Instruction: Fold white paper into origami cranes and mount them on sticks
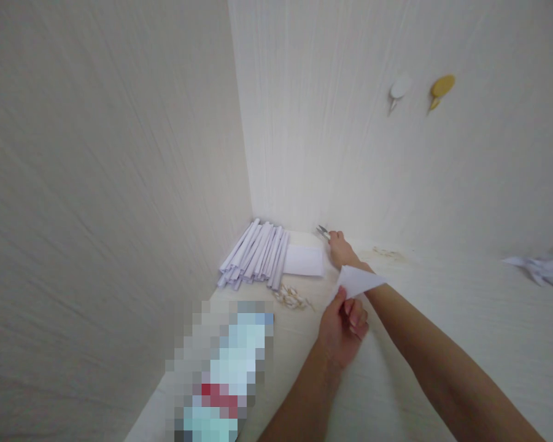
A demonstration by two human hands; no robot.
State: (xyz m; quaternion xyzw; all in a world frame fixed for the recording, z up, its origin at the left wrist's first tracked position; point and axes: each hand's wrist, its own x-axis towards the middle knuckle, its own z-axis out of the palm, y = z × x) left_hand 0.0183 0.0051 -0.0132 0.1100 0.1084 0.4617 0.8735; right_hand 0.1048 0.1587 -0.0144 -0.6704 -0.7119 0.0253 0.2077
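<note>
My left hand (343,328) pinches a folded, pointed piece of white paper (361,281) between thumb and fingers. Beyond it, close to the back wall, my right hand (340,248) is closed around a pair of scissors (323,231), whose blades point up and left. The scissors' handles are mostly hidden by the fingers. The paper piece overlaps my right forearm in the view. A flat white sheet or stack of paper (304,261) lies left of my right hand. Beside that is a pile of rolled white paper tubes (255,255), set in the corner.
A small heap of white and gold bits (292,298) lies before the tubes. A blurred-out device (232,368) is at the lower left. White folded paper (538,268) lies far right. A white hook (399,89) and a yellow hook (442,87) are on the back wall.
</note>
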